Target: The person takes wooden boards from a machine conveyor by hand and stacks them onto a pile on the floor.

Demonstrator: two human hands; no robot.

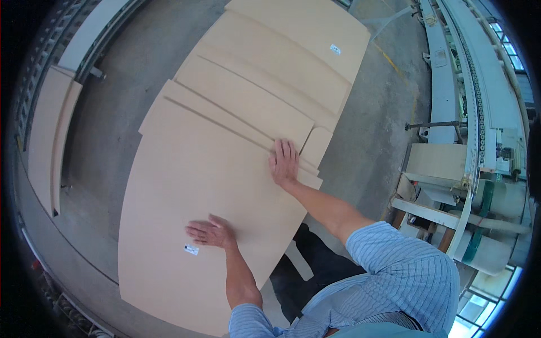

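Observation:
A large light-brown board [180,169] lies flat before me, with a small white label [191,249] near its lower middle. My left hand [211,231] is laid on this board just above the label, fingers stretched toward the left and holding nothing. Farther off, my right hand [284,161] rests flat, its fingertips at the edge of a smaller loose panel [248,96]. Narrow strips of the same board [220,115] lie between the large board and that panel. Beyond them is another wide board [304,28] carrying its own white label [336,49].
On the right stands a long pale machine [451,73] with a chain track, and a box-like panel [437,160] sits by it. Along the left runs a roller conveyor [42,67] with a long board [48,135] beside it. Grey concrete floor [124,84] shows between them.

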